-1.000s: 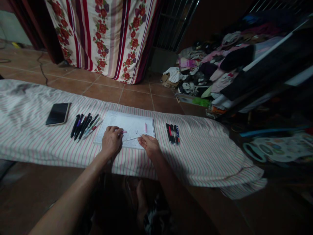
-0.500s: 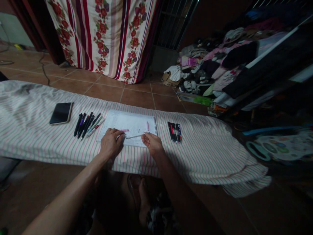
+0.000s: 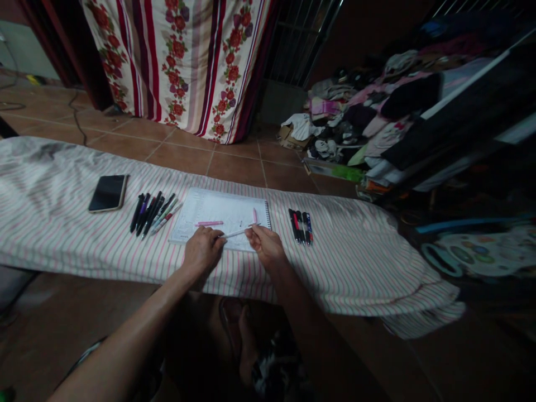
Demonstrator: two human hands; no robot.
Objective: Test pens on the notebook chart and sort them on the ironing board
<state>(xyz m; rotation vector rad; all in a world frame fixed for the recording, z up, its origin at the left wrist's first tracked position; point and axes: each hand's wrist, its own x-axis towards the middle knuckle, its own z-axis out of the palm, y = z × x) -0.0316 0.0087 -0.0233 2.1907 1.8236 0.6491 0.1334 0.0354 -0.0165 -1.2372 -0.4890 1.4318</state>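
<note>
A spiral notebook (image 3: 218, 215) lies open on a striped cloth-covered bench (image 3: 67, 223). My left hand (image 3: 203, 251) and my right hand (image 3: 266, 245) both pinch the ends of a thin pale pen refill (image 3: 237, 233) held over the notebook's near edge. A pink pen barrel (image 3: 208, 223) lies loose on the page just beyond my left hand. A small pink cap (image 3: 254, 215) rests on the page near the spiral binding.
A row of several dark pens (image 3: 153, 213) lies left of the notebook, with a phone (image 3: 108, 193) further left. Three pens (image 3: 300, 226) sit right of the notebook. A floral curtain (image 3: 188, 61) hangs behind, and a clothes pile (image 3: 368, 117) fills the right.
My left hand let go of the pink pen barrel, which now lies on the page, and moved right to grip the refill's left end. The right hand stayed put.
</note>
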